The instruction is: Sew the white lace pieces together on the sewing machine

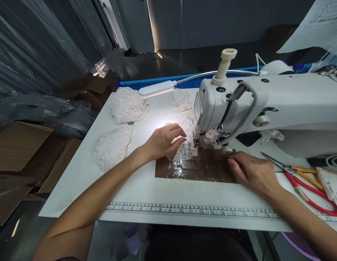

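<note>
A piece of white lace (181, 154) lies at the needle area of the white sewing machine (301, 96), part of it on the brown sheet (212, 170). My left hand (167, 139) is over this lace, its fingers loosely bent and thumb apart from them; whether the fingertips touch it I cannot tell. To the right of the needle, my right hand (254, 172) rests at the brown sheet's right end with its fingers curled together. What they hold, if anything, is hidden.
Two lace heaps, one at the back (128, 105) and one nearer (112, 148), lie on the left. Red-handled scissors (301, 185) are beside my right wrist. A lamp (157, 89) hangs over the table. A ruler strip (184, 210) lines the front edge. Cardboard boxes (21, 145) stand left.
</note>
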The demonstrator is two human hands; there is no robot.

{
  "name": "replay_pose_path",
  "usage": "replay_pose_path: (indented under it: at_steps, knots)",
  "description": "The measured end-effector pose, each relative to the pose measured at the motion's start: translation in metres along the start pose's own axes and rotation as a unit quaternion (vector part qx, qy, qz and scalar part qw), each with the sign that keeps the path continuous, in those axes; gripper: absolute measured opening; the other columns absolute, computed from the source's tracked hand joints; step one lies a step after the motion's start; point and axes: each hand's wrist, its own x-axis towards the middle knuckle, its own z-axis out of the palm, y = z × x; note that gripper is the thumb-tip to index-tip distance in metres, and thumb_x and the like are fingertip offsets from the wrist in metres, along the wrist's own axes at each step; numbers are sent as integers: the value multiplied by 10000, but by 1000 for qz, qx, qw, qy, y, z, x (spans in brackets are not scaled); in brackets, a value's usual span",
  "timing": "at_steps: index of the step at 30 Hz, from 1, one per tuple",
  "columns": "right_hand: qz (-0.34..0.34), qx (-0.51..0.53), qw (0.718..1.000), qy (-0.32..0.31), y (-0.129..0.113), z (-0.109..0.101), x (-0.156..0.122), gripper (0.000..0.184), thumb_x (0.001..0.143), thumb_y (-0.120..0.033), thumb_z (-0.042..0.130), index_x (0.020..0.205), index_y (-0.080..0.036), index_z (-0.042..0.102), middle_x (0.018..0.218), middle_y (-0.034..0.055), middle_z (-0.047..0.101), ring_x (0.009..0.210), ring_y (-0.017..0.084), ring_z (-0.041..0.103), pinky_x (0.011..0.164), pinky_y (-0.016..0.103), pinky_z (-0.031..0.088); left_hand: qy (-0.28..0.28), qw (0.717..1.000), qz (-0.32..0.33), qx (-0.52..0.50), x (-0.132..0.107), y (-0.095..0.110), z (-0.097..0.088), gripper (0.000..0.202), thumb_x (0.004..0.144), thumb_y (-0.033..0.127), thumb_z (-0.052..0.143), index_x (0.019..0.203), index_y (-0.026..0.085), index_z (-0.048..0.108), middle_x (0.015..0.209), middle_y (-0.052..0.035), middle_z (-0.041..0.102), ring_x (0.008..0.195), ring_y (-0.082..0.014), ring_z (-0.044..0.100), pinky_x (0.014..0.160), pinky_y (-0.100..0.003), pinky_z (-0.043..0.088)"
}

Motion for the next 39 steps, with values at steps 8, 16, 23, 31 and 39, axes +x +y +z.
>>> replay_pose_path:
  at_steps: [8,16,23,31,39]
  knots:
    - [75,-46,996,30,26,0,8,350,932,-390,414,1062,-175,658,1105,196,603,1007,402,503,742,511,430,-80,995,12,50,20,-2,19,205,950,180,443,940,118,639,898,-72,631,781,-150,595,625,-248,476]
    - [31,82,995,46,3,15,13,275,927,-313,462,1004,-146,666,1073,156,600,985,312,532,769,441,469,-109,992,-28,50,19,2,24,214,903,332,583,865,146,682,797,-45,613,740,-156,597,630,-262,478]
    - [32,140,987,69,6,28,5,237,912,-266,487,998,-144,671,1087,159,571,1030,300,539,839,448,485,0,999,5,34,8,-1,33,199,946,245,505,862,154,661,841,-38,654,728,-133,604,627,-253,479]
    - [32,180,981,64,-3,20,9,221,917,-257,481,1004,-168,663,1065,132,578,988,264,568,799,386,503,-13,992,106,64,-13,1,-6,203,942,324,530,881,153,619,883,-43,686,788,-147,626,727,-310,500]
    - [-8,214,976,-40,-20,14,25,247,930,-245,432,1014,-167,650,950,113,624,827,228,611,716,362,505,-40,972,186,140,-8,-1,36,240,992,182,380,867,136,580,830,-59,645,730,-139,591,650,-270,501]
